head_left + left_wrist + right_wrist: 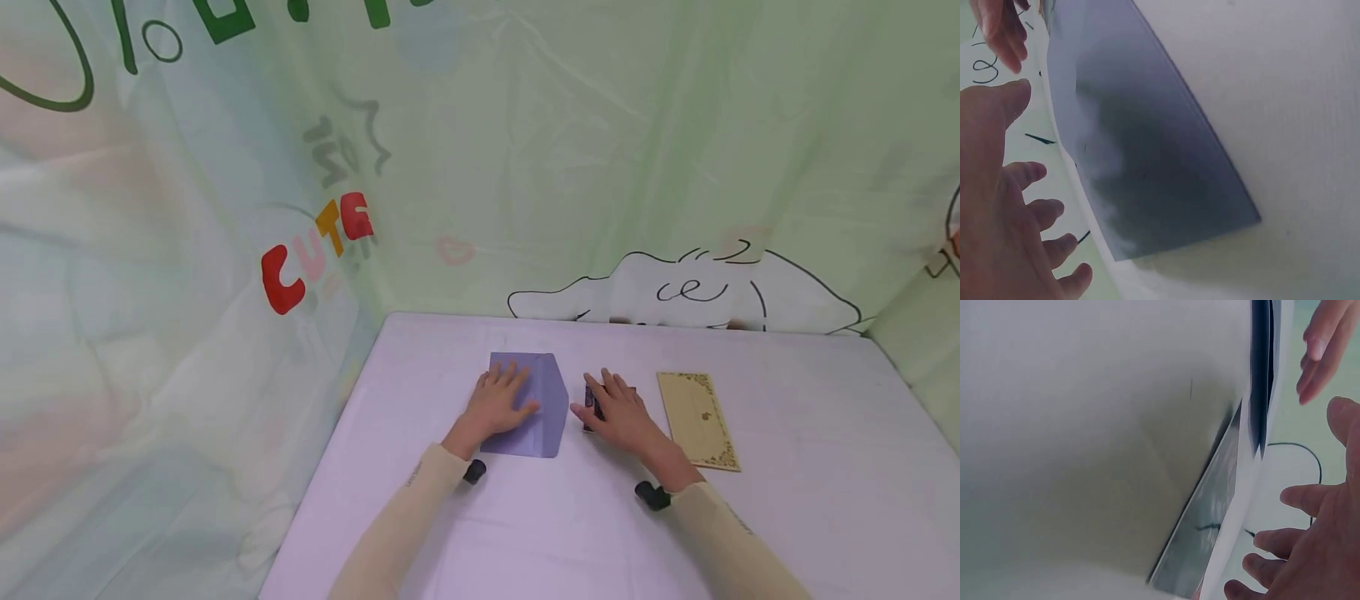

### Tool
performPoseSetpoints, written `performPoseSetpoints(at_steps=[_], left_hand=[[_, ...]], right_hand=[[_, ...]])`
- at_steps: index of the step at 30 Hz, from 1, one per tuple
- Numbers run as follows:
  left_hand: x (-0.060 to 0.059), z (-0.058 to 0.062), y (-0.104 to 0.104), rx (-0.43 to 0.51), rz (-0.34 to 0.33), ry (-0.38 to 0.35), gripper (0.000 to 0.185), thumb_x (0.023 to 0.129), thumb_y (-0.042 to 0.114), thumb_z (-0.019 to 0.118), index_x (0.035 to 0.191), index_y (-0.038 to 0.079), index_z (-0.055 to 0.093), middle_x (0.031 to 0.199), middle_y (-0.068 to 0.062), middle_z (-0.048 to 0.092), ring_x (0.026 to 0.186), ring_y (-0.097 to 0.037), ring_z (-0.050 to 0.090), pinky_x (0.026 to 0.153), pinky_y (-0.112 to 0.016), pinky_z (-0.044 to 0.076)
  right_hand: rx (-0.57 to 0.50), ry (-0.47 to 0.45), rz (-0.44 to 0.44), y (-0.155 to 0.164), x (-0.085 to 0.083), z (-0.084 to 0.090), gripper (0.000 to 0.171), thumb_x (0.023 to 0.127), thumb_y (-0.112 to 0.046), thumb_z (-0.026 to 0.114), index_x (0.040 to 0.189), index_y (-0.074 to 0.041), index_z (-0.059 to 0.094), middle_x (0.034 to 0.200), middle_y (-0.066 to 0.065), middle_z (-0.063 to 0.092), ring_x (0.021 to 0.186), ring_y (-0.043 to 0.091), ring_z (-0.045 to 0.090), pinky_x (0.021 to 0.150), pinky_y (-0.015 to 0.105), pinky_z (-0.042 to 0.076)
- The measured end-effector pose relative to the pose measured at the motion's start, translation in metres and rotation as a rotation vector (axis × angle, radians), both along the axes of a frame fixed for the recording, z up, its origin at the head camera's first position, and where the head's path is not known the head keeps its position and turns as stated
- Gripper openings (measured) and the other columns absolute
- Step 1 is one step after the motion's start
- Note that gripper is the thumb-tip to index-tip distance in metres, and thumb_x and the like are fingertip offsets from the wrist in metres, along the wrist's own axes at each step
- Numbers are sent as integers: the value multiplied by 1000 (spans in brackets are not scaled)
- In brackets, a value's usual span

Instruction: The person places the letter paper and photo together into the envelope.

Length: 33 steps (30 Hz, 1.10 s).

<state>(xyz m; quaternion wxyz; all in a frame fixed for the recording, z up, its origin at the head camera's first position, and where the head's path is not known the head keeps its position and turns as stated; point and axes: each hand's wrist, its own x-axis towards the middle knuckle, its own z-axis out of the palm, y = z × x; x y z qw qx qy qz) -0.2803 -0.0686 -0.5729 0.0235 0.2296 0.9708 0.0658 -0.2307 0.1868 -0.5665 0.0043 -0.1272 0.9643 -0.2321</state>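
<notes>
A purple envelope lies flat on the table, its pointed flap end toward the right. My left hand rests on its left half with fingers straight and spread. In the left wrist view the envelope fills the middle and my left hand hovers low at its edge. My right hand lies with straight fingers over a small dark flat piece, mostly hidden beneath it. The right wrist view shows my right hand beside that dark piece and the envelope's edge.
A tan card with an ornate border lies right of my right hand. The table has a pale cloth and ends at printed fabric walls behind and to the left. Small black wrist cameras sit at both cuffs.
</notes>
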Motion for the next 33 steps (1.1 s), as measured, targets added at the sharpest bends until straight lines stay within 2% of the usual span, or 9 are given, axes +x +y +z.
performPoseSetpoints(at_steps=[9,14,19,23,33], left_hand=[[6,8,8,-59,-34,-21,74,99,65,41,159,22,30,167,-10,26,152,-38,26,119,-55,29],[4,6,10,-67,-36,-14,75,99,67,39,159,23,31,167,-9,26,152,-38,27,118,-55,30],[3,1,12,-79,-24,-16,77,97,71,37,159,26,29,167,-9,26,152,-39,27,118,-55,30],[4,1,14,-83,-30,-27,75,98,69,39,159,27,28,167,-11,26,151,-44,27,117,-55,32],[5,-7,16,-127,-23,-22,68,100,61,43,159,30,28,167,-10,26,151,-42,28,115,-54,35]], right_hand=[[-5,64,71,-24,-2,2,70,100,-45,56,151,0,40,158,33,29,147,52,27,112,70,26],[-7,127,143,-39,-4,6,58,103,-30,55,147,6,43,155,34,34,144,51,33,111,69,30],[-2,179,217,-50,-6,3,50,101,-15,56,142,11,46,148,35,43,138,51,42,108,66,35],[44,188,232,-54,-6,-1,49,101,-15,58,140,12,48,143,35,50,133,49,49,106,63,40],[97,164,233,-57,0,-5,47,96,-10,62,137,11,51,141,33,51,132,47,50,102,66,41]])
